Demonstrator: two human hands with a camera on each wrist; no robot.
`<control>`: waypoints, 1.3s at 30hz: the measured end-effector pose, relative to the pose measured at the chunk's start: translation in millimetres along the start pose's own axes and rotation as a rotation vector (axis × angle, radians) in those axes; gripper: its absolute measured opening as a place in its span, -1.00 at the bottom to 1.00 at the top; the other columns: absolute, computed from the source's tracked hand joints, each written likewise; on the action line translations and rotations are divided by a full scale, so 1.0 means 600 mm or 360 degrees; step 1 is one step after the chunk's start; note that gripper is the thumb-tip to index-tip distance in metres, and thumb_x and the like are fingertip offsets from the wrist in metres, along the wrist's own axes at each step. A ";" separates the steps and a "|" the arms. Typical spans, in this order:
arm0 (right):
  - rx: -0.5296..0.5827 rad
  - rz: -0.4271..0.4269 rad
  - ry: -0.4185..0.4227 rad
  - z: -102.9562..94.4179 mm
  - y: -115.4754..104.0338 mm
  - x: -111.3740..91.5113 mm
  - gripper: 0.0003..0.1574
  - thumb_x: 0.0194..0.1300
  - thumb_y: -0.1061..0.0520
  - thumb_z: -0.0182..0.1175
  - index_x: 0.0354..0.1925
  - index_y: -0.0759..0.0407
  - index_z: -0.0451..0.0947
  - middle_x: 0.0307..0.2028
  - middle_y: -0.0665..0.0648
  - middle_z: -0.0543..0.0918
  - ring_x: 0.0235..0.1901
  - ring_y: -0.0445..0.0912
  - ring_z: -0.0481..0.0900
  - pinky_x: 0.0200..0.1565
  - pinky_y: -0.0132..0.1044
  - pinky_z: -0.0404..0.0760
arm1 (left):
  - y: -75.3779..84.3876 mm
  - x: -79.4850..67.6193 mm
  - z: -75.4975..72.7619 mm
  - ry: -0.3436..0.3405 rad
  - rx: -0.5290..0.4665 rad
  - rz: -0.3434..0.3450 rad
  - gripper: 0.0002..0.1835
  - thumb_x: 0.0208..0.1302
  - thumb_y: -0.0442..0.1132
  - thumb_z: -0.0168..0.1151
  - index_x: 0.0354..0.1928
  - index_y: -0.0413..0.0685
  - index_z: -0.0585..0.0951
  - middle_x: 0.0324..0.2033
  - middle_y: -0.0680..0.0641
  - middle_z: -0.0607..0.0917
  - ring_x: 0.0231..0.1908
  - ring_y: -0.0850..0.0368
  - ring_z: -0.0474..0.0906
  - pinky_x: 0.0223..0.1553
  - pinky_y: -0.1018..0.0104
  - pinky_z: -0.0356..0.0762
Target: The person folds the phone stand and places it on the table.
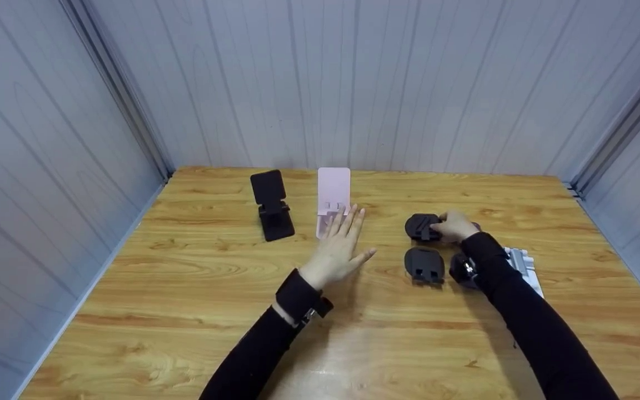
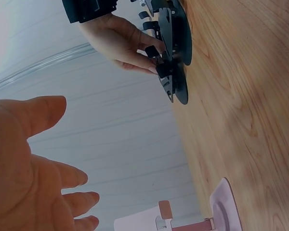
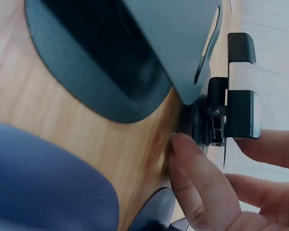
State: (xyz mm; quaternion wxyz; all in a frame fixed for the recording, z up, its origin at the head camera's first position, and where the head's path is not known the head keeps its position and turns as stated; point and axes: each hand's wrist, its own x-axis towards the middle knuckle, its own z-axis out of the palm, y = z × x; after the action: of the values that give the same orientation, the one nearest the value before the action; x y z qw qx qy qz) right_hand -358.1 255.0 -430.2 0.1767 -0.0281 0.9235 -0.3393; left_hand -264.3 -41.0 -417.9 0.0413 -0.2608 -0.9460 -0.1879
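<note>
My right hand (image 1: 456, 226) pinches the edge of a folded black phone stand (image 1: 421, 226) at the right of the table. In the right wrist view, fingers and thumb lie on both sides of this stand, beside its small black hooks (image 3: 243, 113). A second folded black phone stand (image 1: 424, 264) lies just in front of it. My left hand (image 1: 334, 253) has its fingers spread and straight, holding nothing. Its fingertips overlap the base of an unfolded pink phone stand (image 1: 334, 189) in the head view; the left wrist view shows the hand above the table, apart from the pink stand (image 2: 144, 219).
An unfolded black phone stand (image 1: 268, 189) stands left of the pink one. A white stand (image 1: 526, 272) lies partly hidden under the right forearm. A dark blue rounded piece (image 3: 48, 178) shows close by in the right wrist view. Panel walls (image 1: 320, 83) enclose the wooden table (image 1: 186, 300).
</note>
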 end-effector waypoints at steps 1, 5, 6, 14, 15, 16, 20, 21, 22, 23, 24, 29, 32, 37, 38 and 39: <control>-0.0024 0.0000 -0.0002 0.000 -0.001 -0.001 -0.27 0.51 0.17 -0.06 0.39 0.68 0.01 0.33 0.69 0.18 0.23 0.39 0.42 0.04 -0.10 0.65 | 0.000 0.000 0.000 -0.0002 0.0004 -0.0003 -0.14 0.49 0.15 -0.05 0.55 -0.23 -0.10 0.57 -0.23 -0.13 0.55 -0.26 -0.24 0.55 -0.13 -0.18; -0.0172 -0.0029 0.0038 0.003 -0.003 0.000 -0.29 0.49 0.16 -0.03 0.35 0.67 0.11 0.30 0.68 0.24 0.15 0.37 0.46 0.09 0.03 0.56 | 0.002 -0.001 -0.002 -0.0016 0.0008 -0.0013 -0.14 0.49 0.15 -0.06 0.56 -0.21 -0.11 0.57 -0.22 -0.13 0.55 -0.26 -0.24 0.55 -0.12 -0.19; -0.0208 -0.0039 0.0056 0.003 -0.003 0.003 -0.36 0.48 0.16 -0.02 0.29 0.66 0.23 0.17 0.69 0.38 0.00 0.31 0.53 -0.01 -0.03 0.57 | 0.002 -0.001 -0.003 -0.0021 0.0007 -0.0016 -0.13 0.49 0.16 -0.06 0.56 -0.20 -0.12 0.57 -0.22 -0.13 0.55 -0.26 -0.24 0.55 -0.12 -0.19; -0.0442 -0.0117 0.0180 0.012 -0.016 0.007 -0.74 0.33 0.16 0.17 -0.41 0.33 0.42 -0.53 0.08 0.36 -0.51 -0.07 0.33 -0.40 -0.27 0.32 | -0.005 0.001 0.002 -0.0032 -0.0030 0.0008 -0.14 0.50 0.15 -0.06 0.56 -0.23 -0.10 0.56 -0.26 -0.12 0.54 -0.29 -0.25 0.54 -0.16 -0.16; -0.0479 -0.0131 0.0197 0.013 -0.019 0.006 -0.73 0.31 0.16 0.20 -0.42 0.33 0.41 -0.52 0.09 0.39 -0.49 -0.05 0.35 -0.39 -0.26 0.35 | -0.005 0.001 0.002 -0.0033 -0.0033 0.0012 -0.14 0.50 0.15 -0.06 0.55 -0.23 -0.10 0.56 -0.26 -0.12 0.54 -0.30 -0.25 0.54 -0.16 -0.15; -0.0500 -0.0135 0.0202 0.014 -0.022 0.005 -0.72 0.29 0.16 0.22 -0.42 0.33 0.41 -0.51 0.12 0.41 -0.48 -0.03 0.37 -0.37 -0.24 0.38 | -0.005 0.001 0.002 -0.0036 -0.0026 0.0012 -0.14 0.50 0.16 -0.07 0.55 -0.23 -0.10 0.56 -0.26 -0.12 0.54 -0.29 -0.25 0.54 -0.16 -0.16; -0.0563 -0.0154 0.0176 0.015 -0.036 0.000 -0.71 0.29 0.16 0.23 -0.35 0.39 0.42 -0.44 0.21 0.47 -0.46 0.01 0.41 -0.32 -0.19 0.42 | -0.004 0.003 0.002 -0.0045 -0.0001 0.0000 -0.14 0.50 0.17 -0.09 0.56 -0.21 -0.11 0.56 -0.26 -0.12 0.55 -0.29 -0.25 0.55 -0.15 -0.17; -0.0570 -0.0147 0.0163 0.014 -0.038 -0.001 -0.71 0.31 0.17 0.21 -0.31 0.42 0.44 -0.42 0.24 0.48 -0.45 0.02 0.42 -0.31 -0.18 0.42 | -0.004 0.003 0.002 -0.0047 0.0005 -0.0002 -0.14 0.50 0.17 -0.09 0.56 -0.21 -0.11 0.56 -0.25 -0.12 0.55 -0.28 -0.25 0.55 -0.15 -0.17; -0.0581 -0.0138 0.0149 0.013 -0.040 -0.001 -0.69 0.33 0.17 0.18 -0.26 0.47 0.45 -0.38 0.29 0.51 -0.43 0.05 0.43 -0.30 -0.15 0.43 | -0.004 0.003 0.002 -0.0046 0.0009 -0.0005 -0.14 0.50 0.17 -0.09 0.56 -0.21 -0.10 0.56 -0.25 -0.11 0.55 -0.28 -0.25 0.55 -0.15 -0.17; -0.0600 -0.0132 0.0139 0.012 -0.042 -0.002 -0.63 0.35 0.16 0.16 -0.17 0.53 0.46 -0.31 0.38 0.54 -0.38 0.12 0.49 -0.26 -0.12 0.48 | -0.004 0.004 0.002 -0.0044 0.0013 -0.0009 -0.14 0.50 0.17 -0.08 0.56 -0.21 -0.10 0.56 -0.25 -0.11 0.55 -0.28 -0.24 0.55 -0.15 -0.17; -0.0618 -0.0127 0.0129 0.011 -0.044 -0.002 -0.56 0.38 0.14 0.13 -0.06 0.58 0.45 -0.20 0.48 0.56 -0.29 0.20 0.54 -0.18 -0.07 0.54 | -0.004 0.004 0.002 -0.0044 0.0020 -0.0012 -0.14 0.50 0.17 -0.08 0.56 -0.21 -0.09 0.56 -0.25 -0.10 0.55 -0.28 -0.24 0.55 -0.14 -0.16; -0.0648 -0.0139 0.0079 0.005 -0.053 -0.006 -0.23 0.49 0.07 -0.01 0.41 0.57 0.09 0.35 0.61 0.24 0.31 0.44 0.27 0.31 0.21 0.37 | -0.005 0.005 0.003 -0.0029 0.0029 -0.0027 -0.14 0.48 0.16 -0.04 0.56 -0.21 -0.08 0.56 -0.24 -0.10 0.54 -0.28 -0.20 0.55 -0.14 -0.16; -0.0666 -0.0195 0.0075 0.004 -0.060 -0.016 -0.22 0.52 0.05 -0.05 0.46 0.49 0.01 0.41 0.57 0.16 0.40 0.46 0.09 0.39 0.28 0.20 | -0.006 0.005 0.002 -0.0023 0.0040 -0.0036 -0.14 0.49 0.16 -0.04 0.56 -0.21 -0.09 0.56 -0.24 -0.10 0.54 -0.29 -0.20 0.54 -0.15 -0.16; -0.0813 -0.0322 0.0172 0.006 -0.074 -0.044 -0.21 0.54 0.00 -0.06 0.50 0.39 -0.01 0.45 0.52 0.09 0.44 0.50 -0.13 0.39 0.43 0.01 | -0.008 0.007 0.000 -0.0046 0.0072 -0.0088 -0.12 0.49 0.22 -0.10 0.57 -0.15 -0.14 0.57 -0.19 -0.13 0.55 -0.26 -0.21 0.55 -0.14 -0.16; -0.0828 -0.0343 0.0193 0.006 -0.077 -0.050 -0.20 0.54 -0.01 -0.06 0.51 0.36 -0.02 0.46 0.50 0.08 0.45 0.50 -0.13 0.38 0.44 -0.01 | -0.008 0.007 0.000 -0.0051 0.0079 -0.0099 -0.11 0.48 0.23 -0.11 0.57 -0.14 -0.15 0.58 -0.18 -0.14 0.55 -0.25 -0.22 0.55 -0.14 -0.16; -0.0823 -0.0355 0.0203 0.007 -0.080 -0.055 -0.19 0.54 -0.02 -0.06 0.52 0.33 -0.05 0.48 0.48 0.06 0.46 0.48 -0.15 0.39 0.44 -0.03 | -0.009 0.007 0.000 -0.0052 0.0081 -0.0106 -0.11 0.48 0.23 -0.11 0.57 -0.13 -0.15 0.58 -0.18 -0.14 0.55 -0.24 -0.23 0.55 -0.15 -0.17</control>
State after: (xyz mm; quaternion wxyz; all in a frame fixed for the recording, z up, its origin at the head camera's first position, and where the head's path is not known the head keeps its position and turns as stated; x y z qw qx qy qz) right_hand -329.0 221.4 -392.7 0.0668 -0.1522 0.9798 -0.1109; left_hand -270.7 -43.0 -418.9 0.0262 -0.2311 -0.9592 -0.1609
